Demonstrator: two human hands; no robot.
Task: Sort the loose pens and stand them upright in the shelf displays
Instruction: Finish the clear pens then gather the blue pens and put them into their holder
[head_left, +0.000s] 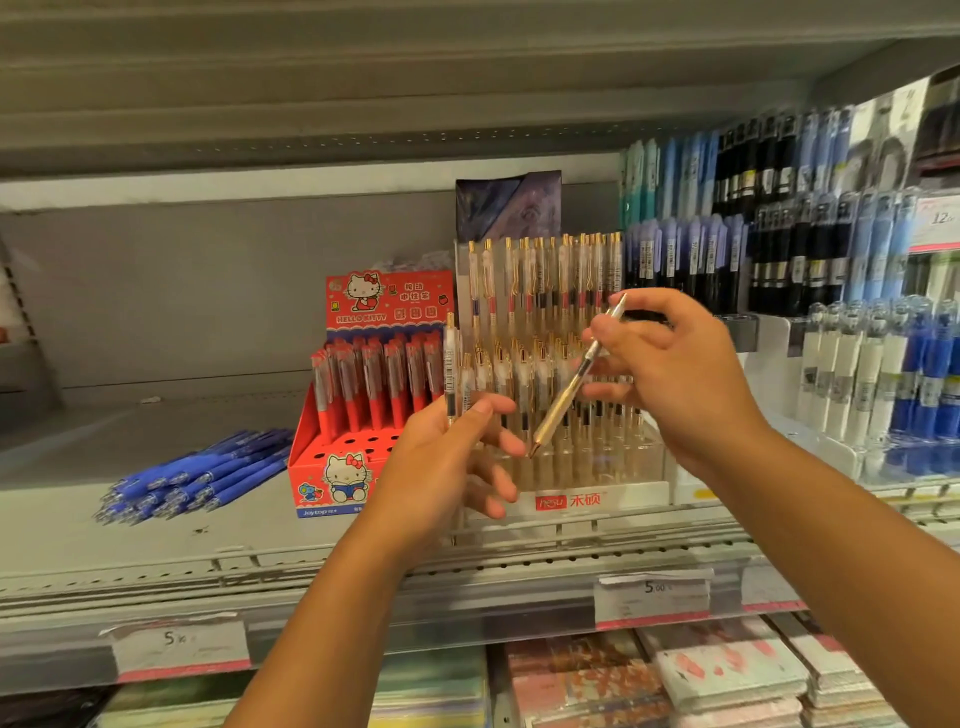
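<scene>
Currently I see the right hand (675, 374) pinching a gold pen (563, 400) between thumb and fingertips, gripped on the upper half. Its long axis is diagonal: tip down-left, clicker end up-right. The tip sits in front of the clear acrylic display (597, 462), close to the left hand's fingers; can't tell if it touches either.

Left hand (441, 467) holds a clear-barrel pen (450, 364) by its lower end, axis vertical, gold clip end up. Thumb and forefinger are on it, and the other fingers are spread loose below.

The display is full of matching gold-clip pens, all upright, in tiered rows.

Left of it is a red display box (311, 467) with red pens upright in the back rows and open holes in front.

Further left, loose blue pens (197, 478) lie flat on the shelf (78, 545) in a pile, axes roughly parallel and diagonal, tips toward the front-left.
</scene>
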